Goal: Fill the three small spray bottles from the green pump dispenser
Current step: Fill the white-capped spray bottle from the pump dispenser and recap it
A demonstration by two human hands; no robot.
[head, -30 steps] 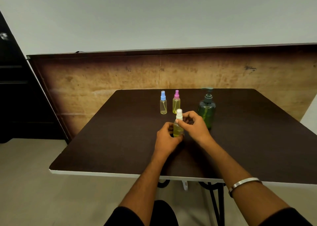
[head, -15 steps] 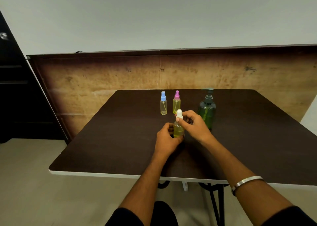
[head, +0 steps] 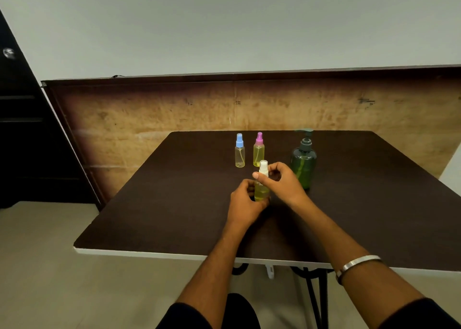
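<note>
Holding the small clear white-capped spray bottle point(head: 262, 191) upright in your left hand point(head: 245, 203), right-hand fingers point(head: 258, 175) pinching its cap; twist gently, keeping it level.

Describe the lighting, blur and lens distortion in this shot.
Head view: dim, even light, no glare; the hands cast a soft shadow on the table. Wide-angle lens: the wall panel's top edge slopes, and the forearms loom large at the frame bottom. The white-capped bottle and pump look slightly soft, without motion streaks.
</note>
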